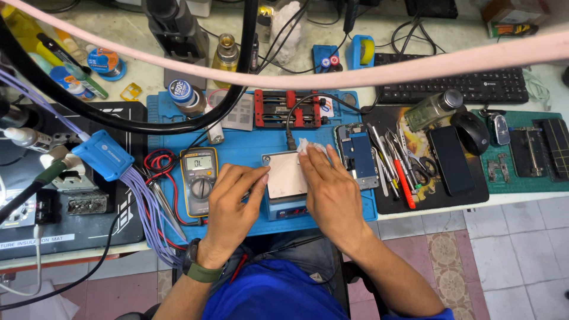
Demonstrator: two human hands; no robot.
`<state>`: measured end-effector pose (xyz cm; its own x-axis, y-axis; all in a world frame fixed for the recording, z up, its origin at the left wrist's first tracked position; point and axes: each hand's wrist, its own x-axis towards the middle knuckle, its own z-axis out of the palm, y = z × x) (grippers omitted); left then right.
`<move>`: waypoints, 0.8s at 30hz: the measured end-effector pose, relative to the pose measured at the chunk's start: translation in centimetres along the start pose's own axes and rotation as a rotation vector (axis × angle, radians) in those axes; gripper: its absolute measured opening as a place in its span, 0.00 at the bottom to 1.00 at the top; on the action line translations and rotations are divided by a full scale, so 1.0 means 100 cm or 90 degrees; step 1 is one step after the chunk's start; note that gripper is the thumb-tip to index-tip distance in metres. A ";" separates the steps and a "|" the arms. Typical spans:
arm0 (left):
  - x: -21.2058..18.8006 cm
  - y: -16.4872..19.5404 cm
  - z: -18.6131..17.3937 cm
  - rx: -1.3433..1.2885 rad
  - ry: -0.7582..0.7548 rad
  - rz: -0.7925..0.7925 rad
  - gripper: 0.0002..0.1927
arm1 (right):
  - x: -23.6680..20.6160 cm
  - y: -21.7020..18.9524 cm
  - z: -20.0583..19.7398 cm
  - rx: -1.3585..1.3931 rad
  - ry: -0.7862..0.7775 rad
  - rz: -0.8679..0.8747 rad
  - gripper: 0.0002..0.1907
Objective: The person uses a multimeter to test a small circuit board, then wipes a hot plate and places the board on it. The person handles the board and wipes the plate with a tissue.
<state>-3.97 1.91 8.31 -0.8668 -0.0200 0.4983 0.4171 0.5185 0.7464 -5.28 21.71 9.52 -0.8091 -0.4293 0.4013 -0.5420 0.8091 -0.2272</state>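
My left hand (pixel 232 200) rests on the left edge of a small heating plate (pixel 285 175) with a pale square top, fingertips touching its rim. My right hand (pixel 329 188) lies flat over the plate's right side, fingers pressing a white tissue wad (pixel 309 146) at the plate's far right corner. The plate stands on a blue work mat (pixel 249 148), with a black cable plugged in at its back. An opened phone body (pixel 357 155) lies just right of my right hand.
A yellow multimeter (pixel 198 180) with red and black leads sits left of my left hand. A red clamp fixture (pixel 288 109) stands behind the plate. Tweezers and screwdrivers (pixel 396 161), a dark phone (pixel 450 160), a mouse (pixel 472 133) and a keyboard (pixel 456 83) lie right.
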 end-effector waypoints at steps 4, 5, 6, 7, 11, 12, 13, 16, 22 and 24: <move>0.000 -0.001 0.000 -0.019 0.001 0.017 0.08 | -0.011 -0.011 -0.008 0.005 -0.026 0.008 0.27; 0.000 -0.001 0.000 -0.022 0.001 0.016 0.08 | -0.013 -0.012 -0.009 0.008 -0.027 -0.003 0.26; 0.000 -0.001 0.000 -0.023 -0.001 0.015 0.08 | -0.014 -0.011 -0.009 0.014 -0.029 -0.013 0.26; 0.000 0.000 0.000 -0.021 -0.002 0.018 0.08 | -0.017 -0.010 -0.010 0.019 -0.032 -0.016 0.25; -0.001 0.001 -0.001 -0.026 -0.020 0.021 0.07 | 0.001 0.022 0.000 -0.013 -0.036 0.000 0.26; 0.000 0.001 -0.001 -0.026 -0.018 0.022 0.06 | 0.001 0.026 0.000 -0.015 -0.028 -0.017 0.26; 0.001 0.001 -0.002 -0.032 -0.019 0.021 0.07 | -0.001 0.027 0.002 -0.013 -0.021 -0.038 0.26; 0.003 0.001 -0.004 -0.061 -0.043 0.011 0.07 | -0.019 0.006 0.002 0.008 -0.024 -0.061 0.28; 0.006 0.001 -0.011 -0.069 -0.102 -0.009 0.11 | -0.024 -0.037 0.010 0.161 0.050 -0.130 0.25; 0.005 0.002 -0.011 -0.065 -0.101 -0.016 0.12 | -0.024 -0.031 0.002 0.133 0.043 -0.121 0.23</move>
<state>-4.04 1.09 9.16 -0.9061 0.1072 0.4092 0.4134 0.4296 0.8028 -1.69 20.20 9.07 -0.6758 -0.5312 0.5111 -0.7226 0.6141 -0.3173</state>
